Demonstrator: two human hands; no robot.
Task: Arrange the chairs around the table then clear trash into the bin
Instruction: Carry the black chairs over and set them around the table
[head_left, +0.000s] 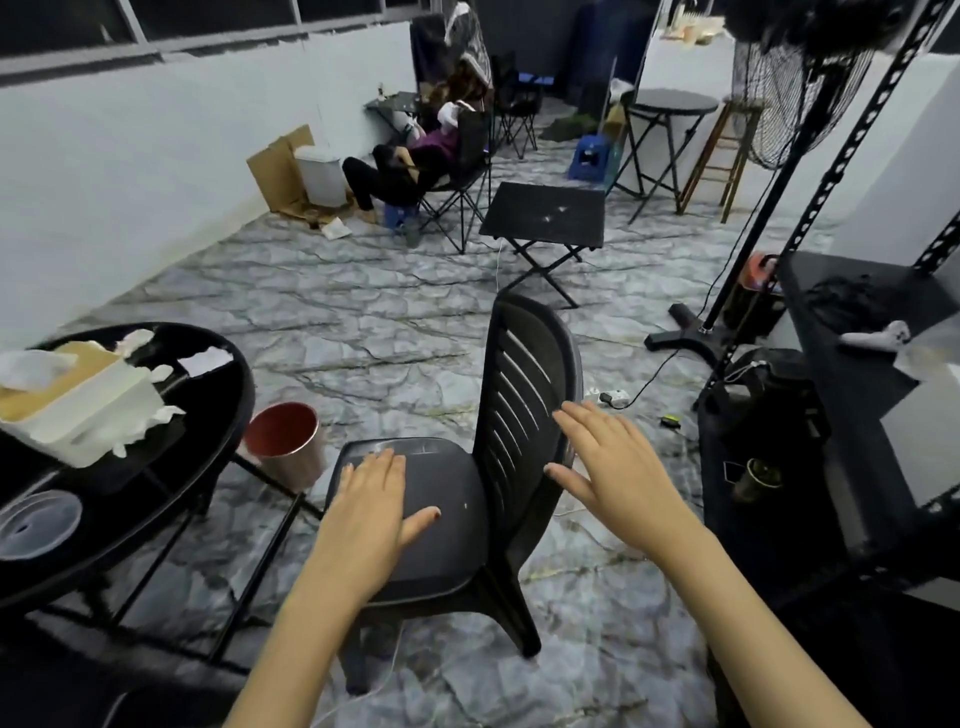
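Observation:
A black plastic chair (457, 499) with a slatted back stands in front of me, its seat facing left toward the round black table (218, 400). My left hand (371, 504) lies flat and open over the seat. My right hand (610, 467) hovers open beside the backrest, fingers spread, holding nothing. On the table sit a white tissue box (88, 410), crumpled white tissues (202, 359) and a clear plastic lid (36, 522). A small copper-coloured bin (283, 441) with a red inside stands on the floor between table and chair.
A black shelf rack (852, 415) with clutter stands close on the right, a fan stand (691, 332) behind it. Cables and a power strip (613, 397) lie on the floor. Farther back are a folding black table (545, 215), a seated person (410, 166) and a white bin (319, 174).

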